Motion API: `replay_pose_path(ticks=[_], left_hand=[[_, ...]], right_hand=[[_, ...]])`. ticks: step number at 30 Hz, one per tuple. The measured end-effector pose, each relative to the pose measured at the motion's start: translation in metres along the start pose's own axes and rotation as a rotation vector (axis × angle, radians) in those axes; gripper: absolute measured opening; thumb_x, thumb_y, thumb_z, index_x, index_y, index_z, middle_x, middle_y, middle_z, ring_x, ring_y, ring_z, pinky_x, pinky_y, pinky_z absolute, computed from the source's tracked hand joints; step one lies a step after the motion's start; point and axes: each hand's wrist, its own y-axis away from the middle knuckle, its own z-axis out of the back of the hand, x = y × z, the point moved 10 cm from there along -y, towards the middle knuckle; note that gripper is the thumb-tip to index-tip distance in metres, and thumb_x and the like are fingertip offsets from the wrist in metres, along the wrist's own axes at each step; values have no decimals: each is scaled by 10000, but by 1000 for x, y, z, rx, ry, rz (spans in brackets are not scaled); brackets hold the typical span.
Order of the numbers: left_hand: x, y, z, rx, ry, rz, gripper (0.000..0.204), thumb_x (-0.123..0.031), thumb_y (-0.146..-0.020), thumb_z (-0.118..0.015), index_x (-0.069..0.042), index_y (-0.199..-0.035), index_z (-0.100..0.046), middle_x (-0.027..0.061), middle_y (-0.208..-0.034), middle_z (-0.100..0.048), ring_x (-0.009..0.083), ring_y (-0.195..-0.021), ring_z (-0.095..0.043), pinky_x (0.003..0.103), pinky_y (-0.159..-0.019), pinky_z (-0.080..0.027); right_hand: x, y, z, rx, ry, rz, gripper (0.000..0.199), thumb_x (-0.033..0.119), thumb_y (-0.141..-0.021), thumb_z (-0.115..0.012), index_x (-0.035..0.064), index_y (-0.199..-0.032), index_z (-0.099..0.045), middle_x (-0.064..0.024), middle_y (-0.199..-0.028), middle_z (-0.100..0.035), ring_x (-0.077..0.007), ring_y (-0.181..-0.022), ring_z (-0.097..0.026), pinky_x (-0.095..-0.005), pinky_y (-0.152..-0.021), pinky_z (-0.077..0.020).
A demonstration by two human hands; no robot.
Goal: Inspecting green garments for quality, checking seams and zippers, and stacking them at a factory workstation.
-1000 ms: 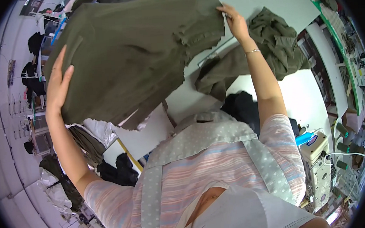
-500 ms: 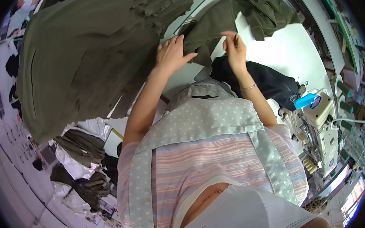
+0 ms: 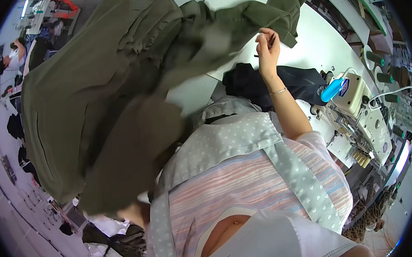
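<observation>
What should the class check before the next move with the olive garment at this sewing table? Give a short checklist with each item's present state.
1. Right hand grips the olive garment: ok, fingers pinch its edge, with a small dark tool.
2. Left hand visible: not ok, hidden under the fabric.
3. Garment lying flat: not ok, lifted and bunched.
4. White table has bare surface: ok, beside the hand.
5. Black fabric clear of the garment: cannot tell.
6. Sewing machine apart from the hands: ok.
</observation>
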Motion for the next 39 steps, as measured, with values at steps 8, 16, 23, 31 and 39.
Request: replay_pose_path(ticks=[8, 16, 23, 31, 39], left_hand=[[-50, 36, 65, 38, -782, -665, 373, -148, -810, -523, 92, -1088, -588, 201, -1088, -611, 310, -978, -590, 419, -881, -467], [-100, 106, 92, -228, -664, -926, 208, -138, -839, -566, 50, -907, -624, 139, -895, -642, 237, -778, -623, 341, -708, -506], [-140, 152, 93, -72, -500, -921, 165, -119, -854, -541, 28, -882, -611, 105, -839, -623, 198, -707, -597, 307, -640, -480], [-189, 190, 68, 181, -243, -1002, 132, -99, -872, -513, 3, -853, -596, 67, -776, -601, 154, -625, -566, 267, -562, -450], [-228, 175, 4, 656, 113, -991, 129, -78, -890, -484, -23, -824, -581, 29, -712, -579, 110, -544, -536, 228, -484, -421]], right_hand=[[1, 45, -136, 611, 179, 106, 142, 136, -933, -551, 42, -1038, -540, 22, -730, -507, -36, -588, -408, -189, -534, -343], [-6, 263, -213, 1537, -5, -776, 323, 351, -996, -416, 54, -953, -533, 27, -721, -485, -39, -583, -370, -180, -537, -306], [66, 356, -222, 2046, -167, -988, 354, 366, -1007, -377, 57, -956, -542, 15, -706, -495, -37, -601, -384, -188, -542, -326], [154, 358, -257, 2056, -422, -562, 327, 337, -1000, -406, 29, -1020, -514, 2, -673, -455, -37, -522, -287, -191, -468, -249], [141, 396, -218, 1997, -338, -1418, 346, 356, -1004, -397, 28, -974, -502, 9, -650, -429, -43, -507, -265, -209, -448, -226]])
